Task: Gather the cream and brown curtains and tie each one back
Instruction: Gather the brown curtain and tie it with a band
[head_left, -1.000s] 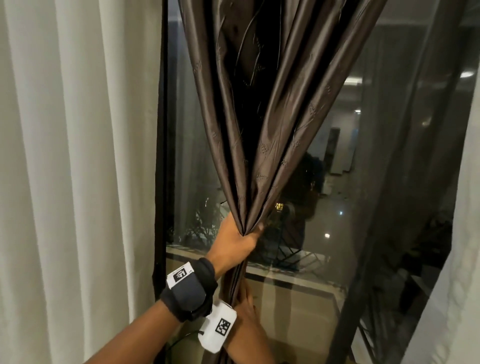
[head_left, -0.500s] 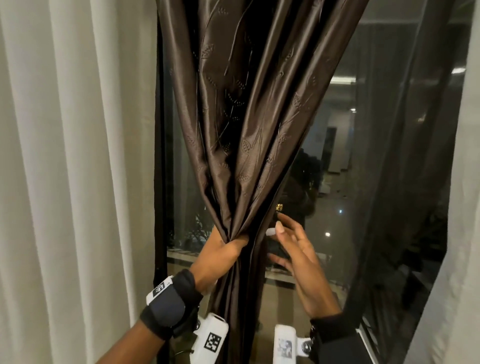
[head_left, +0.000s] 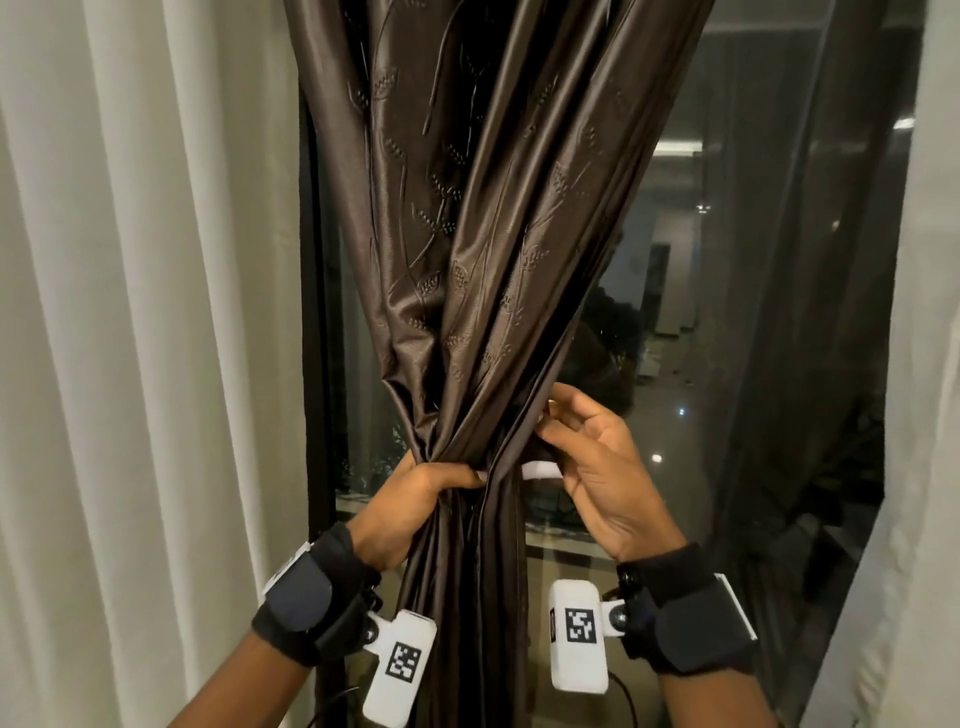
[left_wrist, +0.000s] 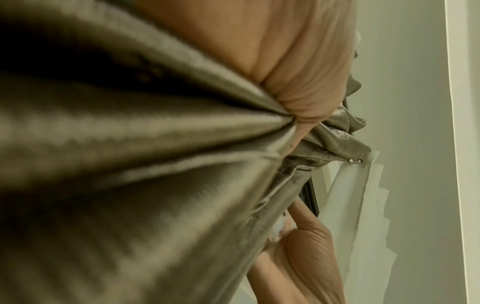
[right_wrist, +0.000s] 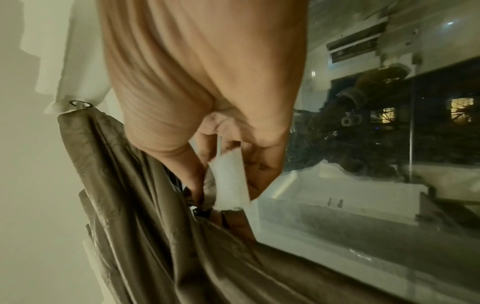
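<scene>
Head view: left hand (head_left: 415, 499) grips the bunched shiny brown embossed curtain (head_left: 483, 291); right hand (head_left: 597, 467) pinches a white fabric tie strip (head_left: 541, 469). Risk: slick folds may slide loose if the grip eases before fastening.

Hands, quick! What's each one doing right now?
Left hand: closed tight round the bunched brown curtain.
Right hand: fingers curled, pinching a white strip beside the curtain.
</scene>
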